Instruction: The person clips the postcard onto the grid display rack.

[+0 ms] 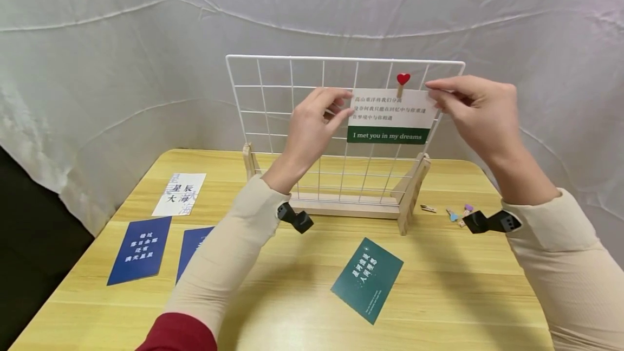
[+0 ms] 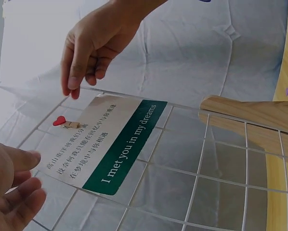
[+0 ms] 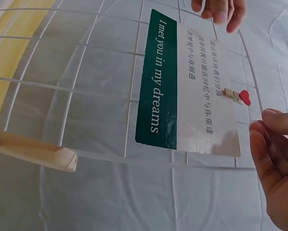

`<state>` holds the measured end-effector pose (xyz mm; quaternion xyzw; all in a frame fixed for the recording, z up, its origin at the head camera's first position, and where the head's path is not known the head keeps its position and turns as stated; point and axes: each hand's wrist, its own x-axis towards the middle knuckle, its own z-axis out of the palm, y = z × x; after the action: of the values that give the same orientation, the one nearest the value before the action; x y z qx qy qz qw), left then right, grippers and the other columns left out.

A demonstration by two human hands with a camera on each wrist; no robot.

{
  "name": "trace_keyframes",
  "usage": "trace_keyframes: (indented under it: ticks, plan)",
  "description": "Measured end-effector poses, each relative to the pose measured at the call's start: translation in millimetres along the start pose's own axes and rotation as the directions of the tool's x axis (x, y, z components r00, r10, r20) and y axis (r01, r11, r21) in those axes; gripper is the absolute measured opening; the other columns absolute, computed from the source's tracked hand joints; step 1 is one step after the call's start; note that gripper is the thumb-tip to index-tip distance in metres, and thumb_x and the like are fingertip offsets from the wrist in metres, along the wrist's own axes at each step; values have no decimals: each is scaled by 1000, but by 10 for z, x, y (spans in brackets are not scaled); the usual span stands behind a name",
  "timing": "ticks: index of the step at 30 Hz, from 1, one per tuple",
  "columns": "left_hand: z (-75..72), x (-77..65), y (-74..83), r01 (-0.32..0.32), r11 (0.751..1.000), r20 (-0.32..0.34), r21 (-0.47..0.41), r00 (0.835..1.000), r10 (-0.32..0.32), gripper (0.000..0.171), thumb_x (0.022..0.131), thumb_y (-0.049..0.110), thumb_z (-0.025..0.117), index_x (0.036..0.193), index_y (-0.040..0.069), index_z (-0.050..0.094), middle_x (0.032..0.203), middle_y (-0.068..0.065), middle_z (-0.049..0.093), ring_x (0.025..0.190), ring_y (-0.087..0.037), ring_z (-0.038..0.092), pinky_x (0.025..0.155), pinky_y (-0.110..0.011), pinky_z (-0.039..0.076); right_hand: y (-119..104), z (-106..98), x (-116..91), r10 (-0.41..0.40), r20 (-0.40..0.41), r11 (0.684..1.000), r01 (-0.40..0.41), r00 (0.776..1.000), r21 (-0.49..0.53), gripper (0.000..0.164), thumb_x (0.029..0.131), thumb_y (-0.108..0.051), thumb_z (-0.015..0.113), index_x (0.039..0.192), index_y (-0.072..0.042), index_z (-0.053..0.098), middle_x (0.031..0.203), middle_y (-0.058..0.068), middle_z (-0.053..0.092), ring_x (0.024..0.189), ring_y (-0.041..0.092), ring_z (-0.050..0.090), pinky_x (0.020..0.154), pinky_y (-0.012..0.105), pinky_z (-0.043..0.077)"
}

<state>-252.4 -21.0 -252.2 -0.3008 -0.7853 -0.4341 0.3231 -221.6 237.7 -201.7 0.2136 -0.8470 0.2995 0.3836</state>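
Observation:
A white-and-green card (image 1: pixel 414 118) printed "I met you in my dreams" hangs on a white wire grid (image 1: pixel 341 59). At its top edge, a small wooden clip with a red heart (image 1: pixel 403 78) fastens it. My left hand (image 1: pixel 314 123) is beside the card's left edge, thumb and fingers apart with nothing between them in the left wrist view. By the upper right corner is my right hand (image 1: pixel 482 112), its fingers loosely bent. In the right wrist view, its thumb and forefinger (image 3: pixel 269 113) come close together just off the card, without holding it.
The grid stands in a wooden base (image 1: pixel 341 209) on the wooden table (image 1: pixel 292 313). A green card (image 1: pixel 368 286) lies in front. To the left are a white card (image 1: pixel 180 194) and two blue cards (image 1: pixel 140 251). Several small clips (image 1: pixel 452 215) lie right of the base.

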Motion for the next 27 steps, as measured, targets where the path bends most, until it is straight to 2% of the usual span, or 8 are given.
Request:
trace_keyframes:
  ticks: [5,8,16,20,27]
  plan:
    - [-49,-68,-6,9,998,61,-56,998,-6,25,89,12,73,111,2,69,95,-7,62,85,-14,59,76,-16,51,45,-63,-114,65,29,998,-66,997,23,15,88,-8,73,103,-7,78,87,-20,68,66,-5,60,60,9,44]
    - [-77,-110,-7,25,997,104,-79,994,-17,25,88,12,73,111,2,69,95,-6,62,85,-13,59,76,-18,51,70,-97,-192,118,58,992,-120,991,46,17,89,-10,74,105,-7,77,87,-26,65,68,-4,61,63,7,45]
    - [-103,-269,-47,51,991,203,-123,979,-25,28,88,15,73,113,4,68,96,-1,64,84,-9,60,76,-19,52,189,-143,-432,204,88,973,-212,975,88,20,89,-11,73,108,-5,76,87,-26,66,78,-5,64,71,6,48]
    - [-109,-370,-90,97,987,263,-125,963,-61,28,89,17,73,114,6,68,99,1,65,86,-8,60,78,-20,52,292,-183,-546,247,79,963,-253,966,93,22,90,-15,73,109,-5,75,86,-25,67,78,-5,64,68,7,47]
    - [-100,-532,-202,134,984,349,-120,933,-84,27,90,19,72,116,10,68,101,3,67,87,-6,60,79,-22,52,500,-237,-758,278,87,958,-283,957,49,24,91,-20,72,110,-6,75,85,-28,65,74,-4,62,58,7,44]
